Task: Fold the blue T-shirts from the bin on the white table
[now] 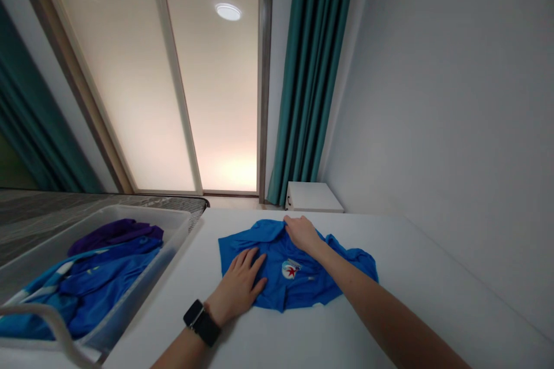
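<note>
A blue shirt [277, 294] with a round white and red print lies partly bunched on the white table [346, 334]. My left hand [242, 285], a black watch on its wrist, rests flat on the shirt's left part with fingers spread. At the shirt's far edge, my right hand [302, 233] is closed, pinching the fabric between thumb and fingers. The shirt's right end is crumpled, and my right forearm crosses over part of it.
To the left stands a translucent plastic bin [173, 225] holding blue and purple clothes [115, 265]. A curved pale bar [56, 323] is at the lower left. Behind the table are a small white cabinet [314, 196], a green curtain [318, 69] and frosted sliding doors [225, 98]. A wall [454, 98] borders the right.
</note>
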A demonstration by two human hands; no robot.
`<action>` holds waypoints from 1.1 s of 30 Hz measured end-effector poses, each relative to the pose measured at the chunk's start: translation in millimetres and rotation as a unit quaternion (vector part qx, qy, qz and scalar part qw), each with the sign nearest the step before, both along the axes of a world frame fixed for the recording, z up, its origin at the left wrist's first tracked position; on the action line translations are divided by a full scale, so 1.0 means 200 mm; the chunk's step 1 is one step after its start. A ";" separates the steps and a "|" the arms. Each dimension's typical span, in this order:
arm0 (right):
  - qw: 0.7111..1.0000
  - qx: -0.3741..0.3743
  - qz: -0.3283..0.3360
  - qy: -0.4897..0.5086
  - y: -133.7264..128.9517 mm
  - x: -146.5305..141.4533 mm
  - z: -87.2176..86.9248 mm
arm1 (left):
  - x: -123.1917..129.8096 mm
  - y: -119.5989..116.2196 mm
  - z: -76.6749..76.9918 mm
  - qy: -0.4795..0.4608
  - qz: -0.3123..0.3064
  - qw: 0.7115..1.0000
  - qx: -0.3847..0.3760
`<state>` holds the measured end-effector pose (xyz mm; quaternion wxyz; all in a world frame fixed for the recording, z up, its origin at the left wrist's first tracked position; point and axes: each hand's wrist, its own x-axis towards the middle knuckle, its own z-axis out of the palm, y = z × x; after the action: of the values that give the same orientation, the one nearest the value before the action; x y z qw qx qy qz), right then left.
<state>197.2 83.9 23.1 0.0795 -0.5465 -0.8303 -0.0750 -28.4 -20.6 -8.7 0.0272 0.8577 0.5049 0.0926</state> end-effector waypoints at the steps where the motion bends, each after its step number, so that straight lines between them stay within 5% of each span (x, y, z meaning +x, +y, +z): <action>1: 1.000 0.006 -0.029 0.005 0.04 0.02 0.01 | -0.01 0.00 -0.01 0.003 0.002 1.000 -0.008; 8: 0.981 0.049 -0.185 0.018 0.13 0.20 -0.02 | -0.01 0.02 0.05 -0.006 0.033 0.999 -0.039; 12: 0.985 0.067 -0.158 0.013 0.02 0.19 -0.06 | 0.00 0.02 0.14 0.005 0.092 0.996 -0.007; 17: 0.995 0.086 -0.034 0.024 -0.17 0.18 -0.10 | -0.02 0.01 0.21 0.074 0.168 0.983 -0.005; 22: 0.994 0.020 -0.104 0.038 -0.27 0.30 -0.22 | -0.06 0.00 0.24 0.106 0.180 0.978 0.011; 25: 0.995 -0.005 -0.074 0.064 -0.27 0.35 -0.27 | -0.04 0.03 0.25 0.106 0.137 0.984 0.028; 28: 0.996 -0.030 -0.005 0.084 -0.27 0.34 -0.28 | 0.02 0.09 0.22 0.058 0.028 0.997 0.046; 33: 0.994 -0.052 0.018 0.098 -0.28 0.30 -0.27 | 0.09 0.24 0.07 -0.005 -0.127 0.992 0.021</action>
<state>257.9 27.5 -30.0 0.1336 -0.5393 -0.8311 0.0239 -10.1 27.4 4.9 0.0229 0.9148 0.3897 0.1035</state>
